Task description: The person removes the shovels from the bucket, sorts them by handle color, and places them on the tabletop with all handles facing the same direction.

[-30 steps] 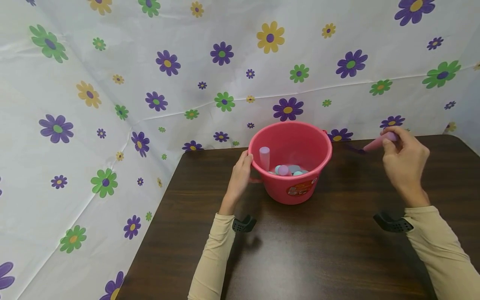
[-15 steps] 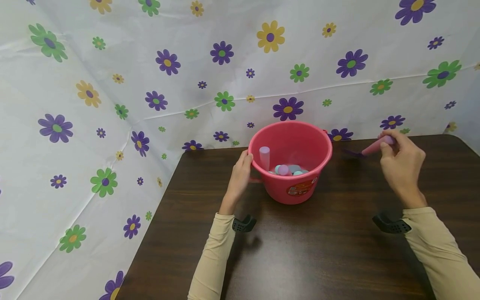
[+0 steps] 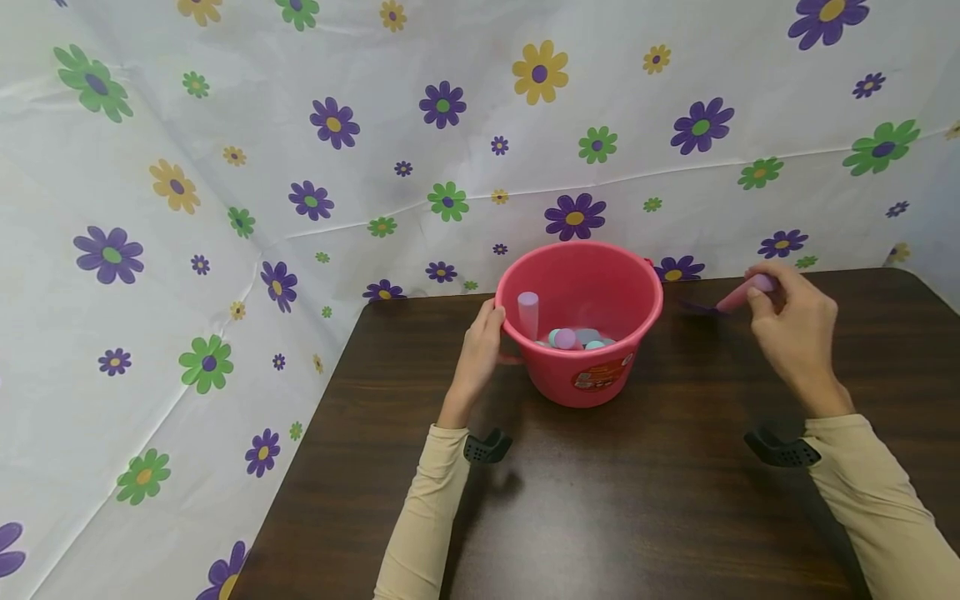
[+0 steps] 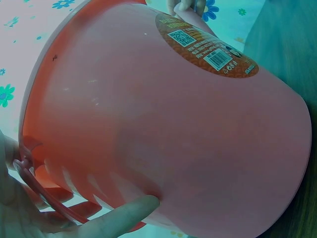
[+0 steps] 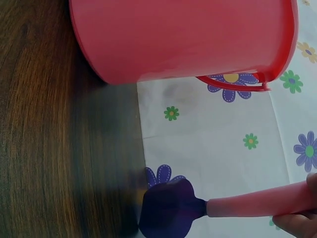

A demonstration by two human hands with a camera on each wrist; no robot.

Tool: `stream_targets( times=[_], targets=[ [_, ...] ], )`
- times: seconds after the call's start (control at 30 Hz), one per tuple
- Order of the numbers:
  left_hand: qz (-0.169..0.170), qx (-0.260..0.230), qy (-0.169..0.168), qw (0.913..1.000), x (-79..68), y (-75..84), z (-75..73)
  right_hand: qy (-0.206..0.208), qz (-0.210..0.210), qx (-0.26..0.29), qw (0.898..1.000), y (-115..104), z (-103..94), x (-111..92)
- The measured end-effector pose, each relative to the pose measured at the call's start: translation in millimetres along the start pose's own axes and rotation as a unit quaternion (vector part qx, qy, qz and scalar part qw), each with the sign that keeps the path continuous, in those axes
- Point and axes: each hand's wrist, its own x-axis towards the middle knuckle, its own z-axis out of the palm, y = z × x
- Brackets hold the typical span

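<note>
A pink bucket (image 3: 574, 382) stands upright on the table, an oval label on its side. My left hand (image 3: 480, 354) grips its left rim; in the left wrist view the thumb (image 4: 131, 214) lies along the bucket's outer wall, near the red bail handle (image 4: 47, 196). To the right of the bucket, my right hand (image 3: 798, 333) holds a toy shovel by the end of its pink handle (image 5: 262, 201). The shovel's dark purple blade (image 5: 169, 210) points left and down, close to the tabletop. Inside the bucket, a lilac-pink cylinder (image 3: 528, 315) stands up among several rounded pale green and pink pieces (image 3: 566, 338).
The dark wooden table (image 3: 600, 517) spreads around and in front of the bucket. Behind it hangs a white sheet (image 3: 360, 75) printed with flowers, close to the bucket's back. Black wrist devices (image 3: 487, 447) sit on both forearms.
My right hand has shifted a little to the left with the shovel, whose blade is lower and nearer the table. My left hand and the bucket have stayed in place.
</note>
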Motion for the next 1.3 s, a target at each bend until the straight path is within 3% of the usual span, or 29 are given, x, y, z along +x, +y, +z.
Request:
stream_targets(
  times=[0.13,0.47,0.73,1.13,1.3],
  targets=[
    [-0.003,-0.004,0.003,1.0,0.6,0.0,0.6,-0.021,0.001,-0.007,1.0,0,-0.6,-1],
    [-0.004,-0.013,0.006,0.9999,1.8,0.2,1.6,-0.028,0.006,-0.017,0.999,1,-3.0,-7],
    [-0.009,-0.01,0.005,0.9999,1.2,0.0,1.6,-0.057,0.035,-0.043,0.997,4,-5.6,-11],
    [-0.009,-0.005,0.005,0.9999,0.8,0.0,1.0,-0.062,0.05,-0.055,0.995,7,-8.5,-10],
    [-0.011,-0.005,0.004,0.9999,1.1,-0.4,1.2,-0.086,0.049,-0.062,0.993,10,-9.5,-10]
  ],
)
